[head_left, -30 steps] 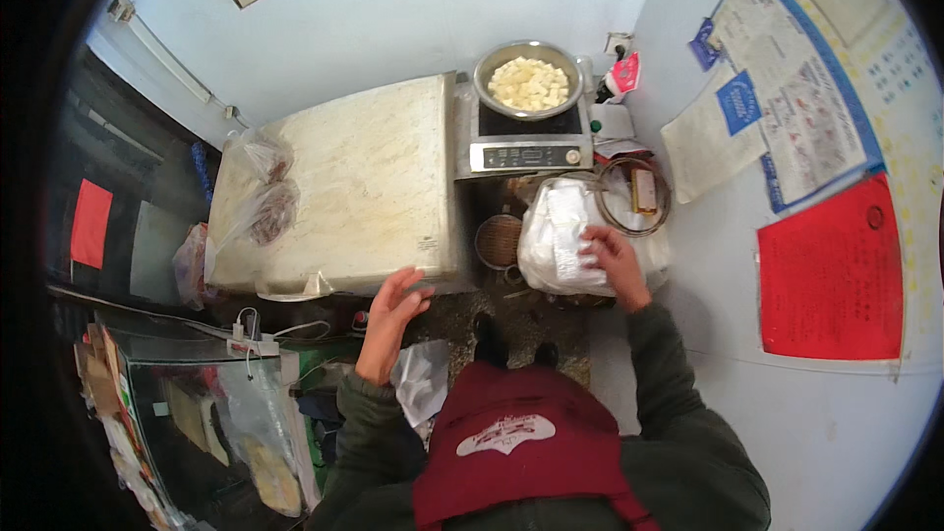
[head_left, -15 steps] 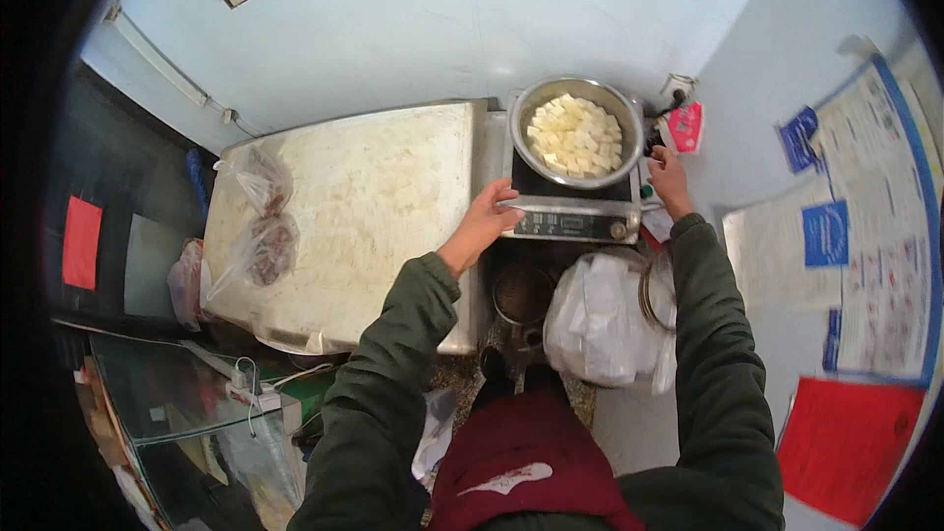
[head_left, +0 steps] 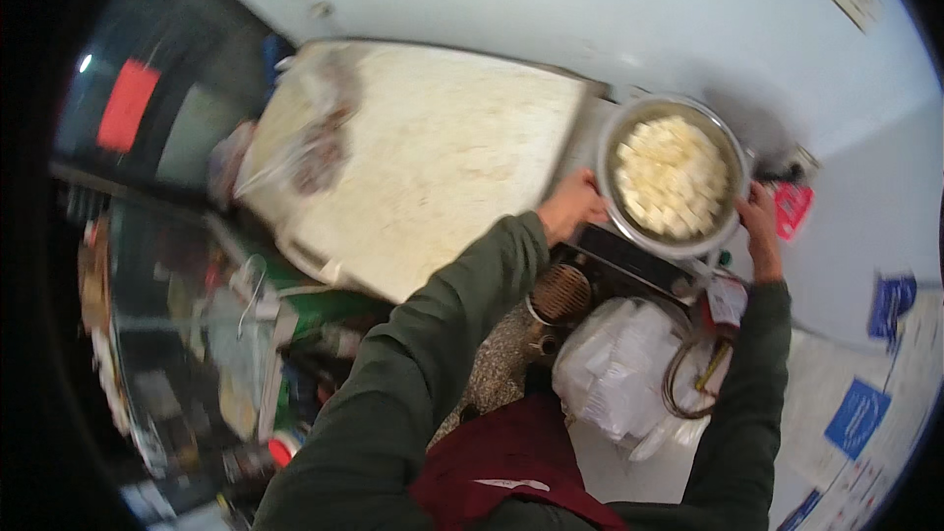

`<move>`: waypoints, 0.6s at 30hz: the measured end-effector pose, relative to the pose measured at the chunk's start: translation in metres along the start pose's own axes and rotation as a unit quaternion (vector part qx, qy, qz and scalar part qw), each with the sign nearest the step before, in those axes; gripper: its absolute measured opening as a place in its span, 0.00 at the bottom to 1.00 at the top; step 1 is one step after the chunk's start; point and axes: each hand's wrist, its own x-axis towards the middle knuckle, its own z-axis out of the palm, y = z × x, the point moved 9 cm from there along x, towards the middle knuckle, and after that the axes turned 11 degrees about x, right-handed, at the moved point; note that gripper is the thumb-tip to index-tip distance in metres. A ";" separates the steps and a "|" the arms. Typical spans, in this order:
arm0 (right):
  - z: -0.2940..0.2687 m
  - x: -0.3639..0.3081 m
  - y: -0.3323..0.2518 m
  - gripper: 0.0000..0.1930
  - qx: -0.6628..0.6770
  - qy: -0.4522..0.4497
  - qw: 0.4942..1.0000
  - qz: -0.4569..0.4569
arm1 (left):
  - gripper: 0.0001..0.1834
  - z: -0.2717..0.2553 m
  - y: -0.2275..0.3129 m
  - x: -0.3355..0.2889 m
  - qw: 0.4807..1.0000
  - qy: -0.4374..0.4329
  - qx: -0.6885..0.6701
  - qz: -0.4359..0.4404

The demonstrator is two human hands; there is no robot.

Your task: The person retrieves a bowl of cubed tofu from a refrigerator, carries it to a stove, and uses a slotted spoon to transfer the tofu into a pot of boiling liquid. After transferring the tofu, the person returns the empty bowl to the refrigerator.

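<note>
A round steel bowl (head_left: 607,158) full of pale, tofu-like cubes (head_left: 674,177) is between my two hands, over the black flat cooker (head_left: 629,258). My left hand (head_left: 573,206) grips the bowl's rim at its left side, fingers closed at the edge. On the opposite side my right hand (head_left: 761,228) holds the rim, the fingertips partly hidden behind it. The bowl covers most of the cooker, so I cannot tell whether its base still rests there. Motion blurs the picture somewhat.
A pale work board (head_left: 442,157) lies to the left, with clear plastic bags (head_left: 320,152) on its far left part. Below the cooker are a white plastic bag (head_left: 619,374) and a brown ridged round thing (head_left: 560,292). A wall socket with plug (head_left: 795,165) is at the right.
Both hands have come onto the bowl's rim from the cooker's front and right side. The bowl now overlaps the cooker's front panel more. My view has turned and shifted left.
</note>
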 end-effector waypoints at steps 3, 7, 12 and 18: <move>0.035 -0.031 -0.029 0.22 -0.003 -0.050 0.999 -0.010 | 0.26 -0.017 -0.015 -0.078 0.996 0.007 -0.086 0.016; 0.114 -0.106 -0.077 0.27 0.066 -0.189 0.978 -0.050 | 0.23 -0.046 -0.040 -0.209 0.987 0.031 -0.156 0.011; 0.247 -0.246 -0.114 0.20 0.113 -0.352 0.926 -0.074 | 0.19 -0.066 -0.123 -0.424 0.967 0.167 -0.193 -0.026; 0.400 -0.446 -0.110 0.25 0.063 -0.506 0.860 -0.004 | 0.20 -0.032 -0.246 -0.691 0.890 0.354 -0.286 -0.006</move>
